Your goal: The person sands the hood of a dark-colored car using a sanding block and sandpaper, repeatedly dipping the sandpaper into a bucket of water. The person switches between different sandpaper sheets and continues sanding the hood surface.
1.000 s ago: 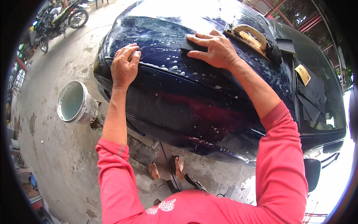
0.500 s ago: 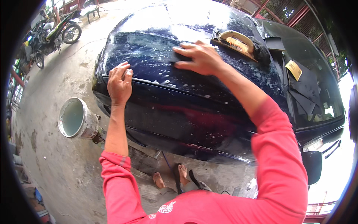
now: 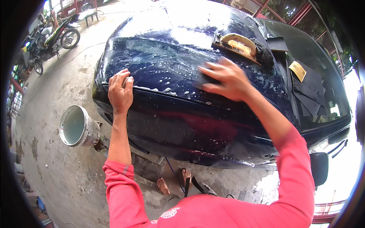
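A dark blue car hood [image 3: 152, 62], wet and streaked with pale suds, lies under both hands. My right hand [image 3: 228, 81], blurred by motion, presses a dark pad [image 3: 206, 79] to the hood with its fingers stretched over it; the pad's kind is unclear. My left hand [image 3: 120, 91] rests at the hood's front near edge, fingers curled and thumb close to them. Something small and dark shows between thumb and fingers, too small to name. A sanding block with a pale handle [image 3: 239, 42] lies on the hood beyond my right hand.
A paint-stained bucket [image 3: 84, 131] of cloudy water stands on the concrete floor [image 3: 49, 152] at left. Black sheets [image 3: 310, 95] and a yellow sandpaper piece [image 3: 297, 71] lie on the windshield. A side mirror [image 3: 318, 169] juts out at right. Motorcycles [image 3: 57, 41] stand far left.
My right hand has slid the dark pad right and nearer to me across the wet hood. My left hand has stayed at the hood's edge. The view has shifted slightly.
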